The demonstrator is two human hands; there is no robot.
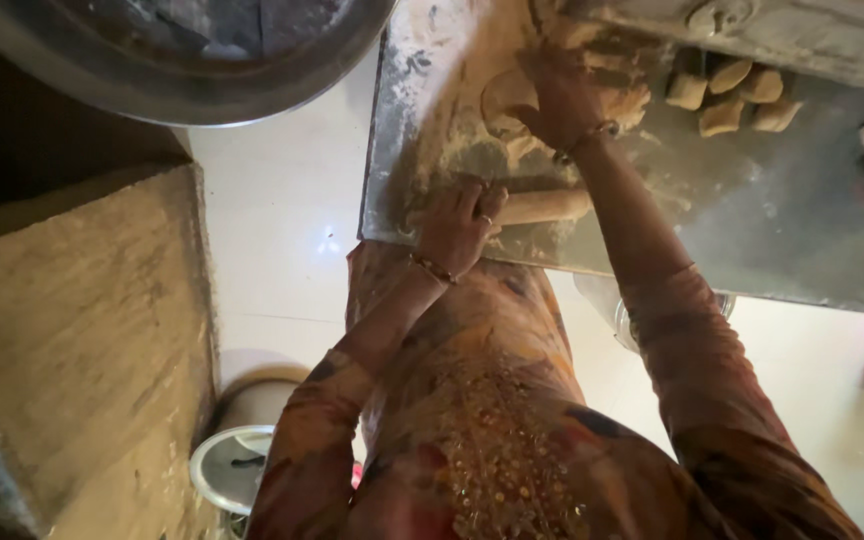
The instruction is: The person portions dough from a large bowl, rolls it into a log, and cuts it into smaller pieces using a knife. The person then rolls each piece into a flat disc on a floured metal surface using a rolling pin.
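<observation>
Fingers (pixel 472 205) on rolling pin (pixel 542 206), dough balls (pixel 727 95) beyond, steel bowl (pixel 167 60) aside

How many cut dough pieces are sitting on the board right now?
4, clustered at the board's far edge: dough pieces at and. More may be hidden beyond.

Both arms extended forward, patterned sleeves down to the forearms. Left hand (pixel 460 228): fingers curled in a closed grip, knuckles up, bangle on wrist, ring on one finger. Right hand (pixel 560 100): reached further out, palm down, fingers bent and pressing, bracelet at wrist, dusted pale.
</observation>
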